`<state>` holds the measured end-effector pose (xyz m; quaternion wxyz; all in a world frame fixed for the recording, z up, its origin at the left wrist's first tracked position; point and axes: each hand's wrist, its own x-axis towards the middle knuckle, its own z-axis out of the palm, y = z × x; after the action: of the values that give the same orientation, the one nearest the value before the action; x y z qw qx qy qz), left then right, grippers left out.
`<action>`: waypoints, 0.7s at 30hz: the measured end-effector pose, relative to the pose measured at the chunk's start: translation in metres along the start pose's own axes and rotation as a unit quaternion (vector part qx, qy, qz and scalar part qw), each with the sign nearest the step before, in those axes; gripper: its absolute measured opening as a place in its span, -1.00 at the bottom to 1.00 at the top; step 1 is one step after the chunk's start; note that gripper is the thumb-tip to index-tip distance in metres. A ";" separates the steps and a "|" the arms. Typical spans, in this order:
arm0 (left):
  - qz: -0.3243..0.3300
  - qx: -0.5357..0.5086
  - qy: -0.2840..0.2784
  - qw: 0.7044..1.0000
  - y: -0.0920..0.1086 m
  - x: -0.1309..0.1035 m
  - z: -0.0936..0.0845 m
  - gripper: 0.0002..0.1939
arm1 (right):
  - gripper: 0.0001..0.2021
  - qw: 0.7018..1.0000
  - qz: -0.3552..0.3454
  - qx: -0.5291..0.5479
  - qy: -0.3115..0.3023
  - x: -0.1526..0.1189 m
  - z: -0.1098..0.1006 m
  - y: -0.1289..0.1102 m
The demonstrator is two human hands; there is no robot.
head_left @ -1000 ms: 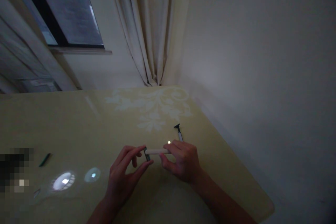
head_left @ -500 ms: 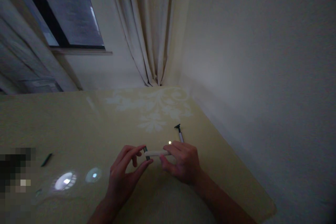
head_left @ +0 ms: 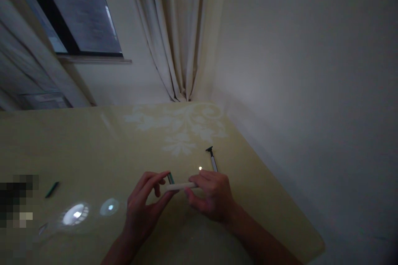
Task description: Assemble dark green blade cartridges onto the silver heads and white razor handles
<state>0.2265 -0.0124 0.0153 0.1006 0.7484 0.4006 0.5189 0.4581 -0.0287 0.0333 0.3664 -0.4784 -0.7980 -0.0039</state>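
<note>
Between the thumb and index finger of my left hand (head_left: pixel 144 201) is a small narrow razor cartridge (head_left: pixel 171 178), dark with a greenish strip. My right hand (head_left: pixel 214 196) pinches a slim pale stick (head_left: pixel 180 186) near one end. The stick's other end lies across the lower part of the cartridge, near my left thumb; whether it has a brush tip cannot be made out. Just beyond my right hand, a razor (head_left: pixel 213 161) with a black head and a grey handle lies on the table, its lower end hidden by the hand.
The glossy yellowish table (head_left: pixel 139 140) carries a white floral pattern and bright light reflections. A small dark green strip (head_left: pixel 52 189) lies at the left, near a blurred-out patch. A wall (head_left: pixel 295 91) borders the right edge; a curtain (head_left: pixel 183 33) hangs behind the table.
The pale stick has shifted from the middle of the cartridge down toward my left thumb. The cartridge has tilted slightly, showing more of its green side. The razor stays put.
</note>
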 end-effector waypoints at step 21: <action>0.006 0.011 0.008 1.000 0.003 0.003 -0.001 -0.64 | -0.57 0.999 0.040 0.022 -0.002 0.000 -0.001 -0.001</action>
<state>0.2276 -0.0126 0.0196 0.0859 0.7480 0.4022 0.5210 0.4581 -0.0295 0.0339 0.3747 -0.5019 -0.7790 0.0290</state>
